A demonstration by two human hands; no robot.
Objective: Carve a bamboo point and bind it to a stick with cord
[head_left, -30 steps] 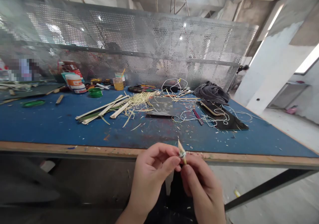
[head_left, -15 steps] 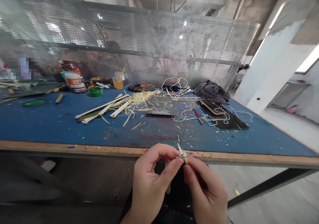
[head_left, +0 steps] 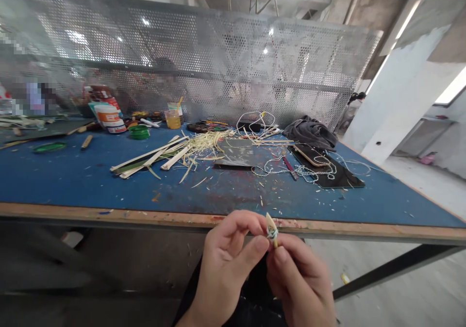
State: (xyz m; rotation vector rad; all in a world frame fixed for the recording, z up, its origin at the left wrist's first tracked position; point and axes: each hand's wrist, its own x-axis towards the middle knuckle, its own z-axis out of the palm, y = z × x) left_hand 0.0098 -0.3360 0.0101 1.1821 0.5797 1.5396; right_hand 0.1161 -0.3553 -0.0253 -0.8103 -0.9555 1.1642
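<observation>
A small pale bamboo stick (head_left: 270, 219) with a pointed top is held up just in front of the table edge. White and green twisted string (head_left: 272, 233) is wound around its middle. My right hand (head_left: 302, 276) pinches the lower end between thumb and fingers. My left hand (head_left: 231, 261) is curled, its thumb and index fingertips against the string winding from the left. Whether a loose string end lies between those left fingertips is hidden.
On the blue table (head_left: 91, 186) lie split bamboo strips (head_left: 155, 158), a heap of shavings (head_left: 207, 145), a grey plate (head_left: 235, 153), a brush (head_left: 290, 167), loose string (head_left: 271, 164) and a dark board (head_left: 340, 176). Paint jars (head_left: 111, 119) and a grey cloth (head_left: 309, 133) stand farther back.
The stick has moved slightly right and turned, showing its flat cut face and the winding more fully. Both hands have shifted a little with it, keeping their grip.
</observation>
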